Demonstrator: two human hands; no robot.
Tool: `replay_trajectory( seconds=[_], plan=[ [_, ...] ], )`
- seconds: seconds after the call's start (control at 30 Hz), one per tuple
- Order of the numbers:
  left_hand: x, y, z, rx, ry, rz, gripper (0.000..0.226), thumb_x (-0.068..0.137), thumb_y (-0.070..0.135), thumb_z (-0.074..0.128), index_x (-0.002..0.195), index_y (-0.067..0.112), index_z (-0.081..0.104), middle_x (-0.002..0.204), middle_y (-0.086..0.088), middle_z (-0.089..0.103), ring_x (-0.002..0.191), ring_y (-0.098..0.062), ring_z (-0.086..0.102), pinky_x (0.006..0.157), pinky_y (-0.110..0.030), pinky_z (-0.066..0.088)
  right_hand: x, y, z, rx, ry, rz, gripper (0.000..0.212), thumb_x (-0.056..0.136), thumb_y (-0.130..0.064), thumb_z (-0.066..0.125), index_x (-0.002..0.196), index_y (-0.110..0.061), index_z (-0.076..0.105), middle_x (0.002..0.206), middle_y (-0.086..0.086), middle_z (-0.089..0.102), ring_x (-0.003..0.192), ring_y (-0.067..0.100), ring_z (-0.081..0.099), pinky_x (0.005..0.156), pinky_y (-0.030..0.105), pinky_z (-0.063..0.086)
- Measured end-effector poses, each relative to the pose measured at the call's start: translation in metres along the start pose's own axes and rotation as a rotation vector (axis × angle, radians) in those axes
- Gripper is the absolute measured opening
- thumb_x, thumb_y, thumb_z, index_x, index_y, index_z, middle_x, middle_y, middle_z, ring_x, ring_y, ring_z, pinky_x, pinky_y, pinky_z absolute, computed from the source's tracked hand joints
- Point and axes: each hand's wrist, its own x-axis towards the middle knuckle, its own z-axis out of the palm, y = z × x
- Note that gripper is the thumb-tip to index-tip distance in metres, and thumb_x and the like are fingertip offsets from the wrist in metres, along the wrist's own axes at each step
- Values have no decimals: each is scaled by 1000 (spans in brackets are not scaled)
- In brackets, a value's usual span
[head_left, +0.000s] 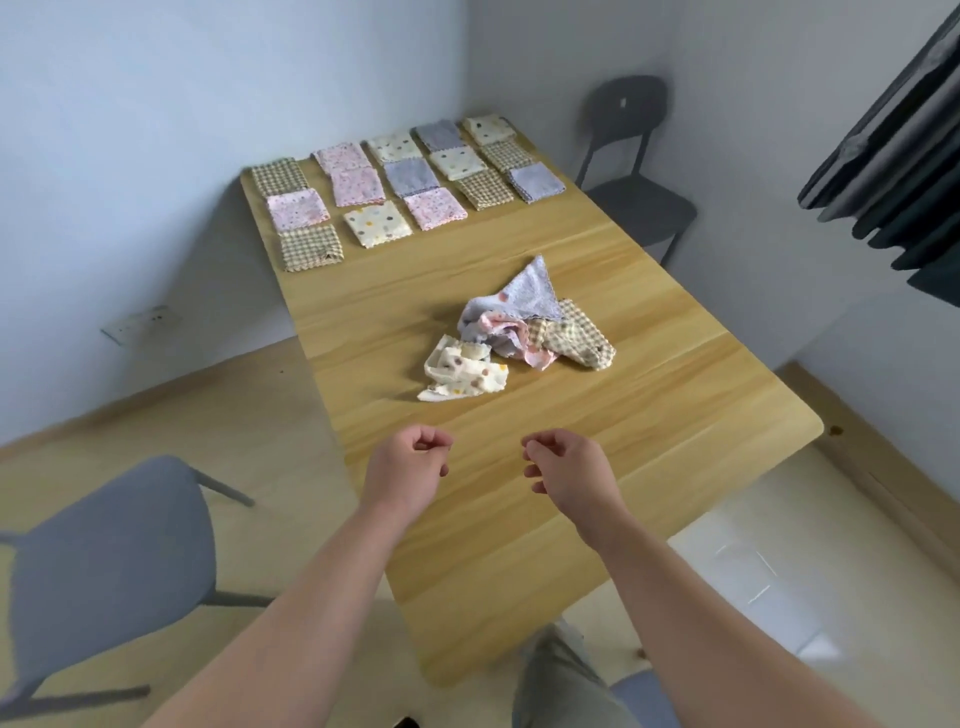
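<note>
A loose pile of crumpled cloths (519, 332) lies on the wooden table (675, 426). Just on the person's side of the pile, both hands hover above bare wood. The left hand (410, 462) and the right hand (566, 465) are a little apart, each with its fingers loosely curled toward the thumb and holding nothing. Neither touches the pile.

The piece nearest to them is a cream dotted cloth (462, 374), sprawled at the pile's near-left edge. A lilac cloth (530, 291) peaks at the pile's far side, and a checked cloth (576, 338) spills to its right.

Well beyond the pile, folded cloths (405, 182) sit in tidy rows of small squares, likely set there so finished work is clear of the working space. The pile sits mid-table, probably so that either hand can draw one piece onto the bare wood for folding. The cream one looks easiest to take first.
</note>
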Motion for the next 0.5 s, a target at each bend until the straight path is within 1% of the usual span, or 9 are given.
replay_trajectory(
  seconds=[0.1, 0.17, 0.2, 0.27, 0.33, 0.43, 0.5],
  plan=[
    [16, -5, 13, 9, 67, -47, 22, 91, 12, 62, 81, 29, 73, 76, 6, 71, 77, -19, 72, 63, -34, 55, 36, 2, 0, -34, -64, -18, 15, 100, -21, 58, 96, -24, 72, 89, 1, 74, 88, 26, 72, 78, 45, 62],
    [27, -6, 24, 21, 126, -71, 22, 90, 14, 63, 81, 32, 73, 75, 9, 71, 74, -20, 72, 69, -38, 58, 63, 5, -4, -60, -131, -18, 16, 100, -19, 57, 96, -23, 72, 89, 0, 74, 87, 23, 72, 77, 44, 62],
    [31, -6, 29, 23, 158, -90, 22, 90, 14, 63, 82, 32, 73, 75, 9, 71, 73, -20, 71, 69, -38, 57, 76, 5, -6, -84, -174, -26, 16, 100, -19, 57, 97, -22, 72, 90, -1, 74, 86, 20, 72, 77, 43, 62],
    [41, -2, 44, 14, 227, -153, 22, 92, 13, 61, 86, 31, 73, 77, 6, 72, 75, -21, 70, 64, -32, 54, 105, 3, -14, -150, -255, -47, 15, 100, -19, 56, 99, -21, 71, 92, -1, 73, 85, 16, 71, 76, 40, 62],
    [48, 4, 59, -43, 297, -201, 23, 95, 10, 60, 87, 28, 72, 83, 3, 72, 76, -17, 71, 59, -28, 50, 128, 0, -20, -183, -309, -72, 15, 99, -19, 57, 98, -21, 71, 92, 0, 74, 85, 17, 71, 77, 40, 61],
    [57, 9, 83, -124, 378, -255, 21, 96, 12, 59, 91, 28, 71, 91, 4, 69, 74, -10, 69, 56, -24, 49, 154, -7, -27, -206, -337, -99, 13, 97, -19, 59, 95, -22, 71, 90, 1, 74, 86, 20, 72, 79, 45, 61],
    [64, 12, 94, -117, 417, -247, 20, 95, 13, 59, 93, 29, 71, 88, 5, 69, 69, -9, 66, 54, -25, 49, 168, -9, -27, -208, -352, -135, 12, 96, -20, 60, 93, -24, 70, 88, -1, 74, 86, 21, 72, 80, 48, 61]
  ],
)
